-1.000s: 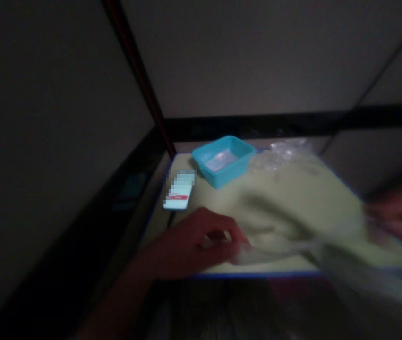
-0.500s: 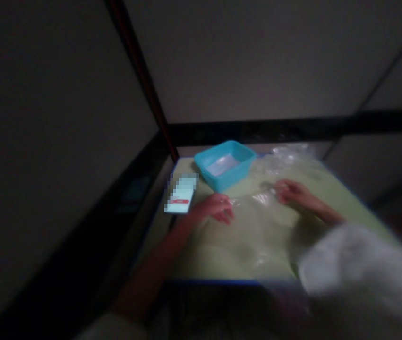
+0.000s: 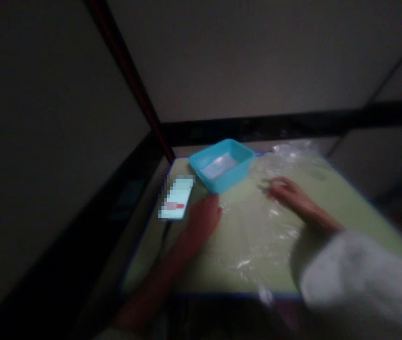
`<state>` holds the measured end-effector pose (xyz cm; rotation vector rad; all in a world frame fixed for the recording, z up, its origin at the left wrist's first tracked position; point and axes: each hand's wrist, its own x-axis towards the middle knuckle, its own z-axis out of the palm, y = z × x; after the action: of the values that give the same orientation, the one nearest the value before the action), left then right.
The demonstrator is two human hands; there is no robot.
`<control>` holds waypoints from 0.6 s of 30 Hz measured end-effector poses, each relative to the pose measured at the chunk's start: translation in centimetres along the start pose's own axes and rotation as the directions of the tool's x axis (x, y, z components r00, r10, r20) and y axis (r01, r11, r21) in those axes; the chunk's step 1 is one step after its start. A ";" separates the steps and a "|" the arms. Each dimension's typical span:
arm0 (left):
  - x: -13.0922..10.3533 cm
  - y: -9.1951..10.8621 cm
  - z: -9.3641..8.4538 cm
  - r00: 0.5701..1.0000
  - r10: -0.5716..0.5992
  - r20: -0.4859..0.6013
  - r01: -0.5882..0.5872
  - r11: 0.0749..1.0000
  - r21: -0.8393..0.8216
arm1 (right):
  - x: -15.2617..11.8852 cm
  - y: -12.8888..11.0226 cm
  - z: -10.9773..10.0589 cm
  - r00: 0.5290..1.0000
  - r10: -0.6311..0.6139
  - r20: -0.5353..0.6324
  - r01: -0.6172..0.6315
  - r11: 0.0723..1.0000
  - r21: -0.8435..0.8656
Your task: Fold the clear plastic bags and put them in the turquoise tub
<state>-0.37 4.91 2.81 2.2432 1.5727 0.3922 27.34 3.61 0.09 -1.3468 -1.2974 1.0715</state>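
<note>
A clear, crinkled plastic sheet point(image 3: 253, 236) lies over the middle of the pale table, its near end hanging past the front edge. At its left side is my left hand point(image 3: 206, 212), back upward and fingers curled under. The plastic's edge meets the thumb side, but the fingertips are hidden, so what they hold does not show. My right hand point(image 3: 286, 191) hovers over the sheet's far right part, its curved index finger apart from the lower fingers and nothing visible between them. Blur softens both hands. A turquoise basket point(image 3: 231, 178) stands just beyond my left hand.
A lit phone point(image 3: 177, 198), partly pixelated, lies left of my left hand with a dark cable point(image 3: 166, 231) running from it. White, paper-like material point(image 3: 219, 165) sits in the basket. More crumpled clear plastic point(image 3: 295, 150) lies at the back right. Walls enclose the table's back and left.
My left hand has moved slightly left and turned its back upward, fingers curling under. My right hand's fingers have parted. The plastic between the hands has sunk flatter onto the table.
</note>
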 end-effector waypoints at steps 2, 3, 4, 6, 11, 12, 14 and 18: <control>-0.6 0.8 0.2 0.977 0.204 -0.065 -0.189 0.965 0.183 | 0.0 0.1 0.1 1.000 -0.025 0.017 0.026 0.999 -0.019; -0.7 1.0 0.6 0.946 0.319 -0.061 -0.299 0.929 0.219 | 0.0 0.2 0.1 0.998 -0.046 0.036 0.048 0.997 -0.054; -0.6 1.1 1.0 0.907 0.420 -0.039 -0.405 0.892 0.203 | 0.0 0.3 0.0 0.996 -0.068 0.057 0.074 0.992 -0.106; -0.3 1.2 2.1 0.825 0.565 0.011 -0.562 0.820 0.112 | 0.1 0.6 -0.1 0.990 -0.108 0.093 0.128 0.961 -0.244; 0.5 1.1 4.2 0.798 0.602 0.031 -0.602 0.799 -0.014 | 0.8 2.2 -0.4 0.966 -0.255 0.049 0.234 0.773 -0.589; 0.6 1.0 4.4 0.806 0.592 0.025 -0.591 0.806 -0.020 | 1.1 2.6 -0.5 0.961 -0.274 0.037 0.236 0.744 -0.626; 0.5 0.9 4.6 0.814 0.580 0.027 -0.580 0.814 -0.022 | 1.6 3.2 -0.4 0.957 -0.288 0.017 0.227 0.715 -0.662; 0.2 0.7 4.8 0.810 0.584 0.051 -0.584 0.812 -0.024 | 2.2 4.0 -0.1 0.955 -0.298 -0.006 0.210 0.687 -0.696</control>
<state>2.38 4.21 -1.14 2.6740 0.8061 0.4860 28.27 5.86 -3.75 -1.6603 -1.8289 0.2801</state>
